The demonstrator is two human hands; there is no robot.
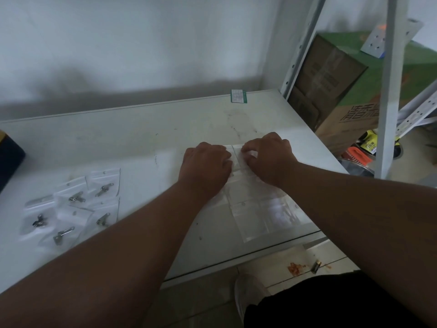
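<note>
On the white table point(142, 138), a spread of empty clear plastic bags point(255, 209) lies at the right, reaching the front edge. My left hand point(205, 164) and my right hand point(269, 157) sit side by side at the far end of that spread, fingers curled down onto one small clear bag point(237, 155) between them. The fingertips are hidden, so the exact pinch is not visible. At the left lie several small clear bags with a metal clip in each point(71, 207).
A dark box point(9, 159) sits at the table's left edge and a green-edged label point(238, 96) at the back. Metal shelving point(390, 91) with cardboard boxes point(343, 91) stands to the right. A small battery point(315, 267) lies on the tiled floor below.
</note>
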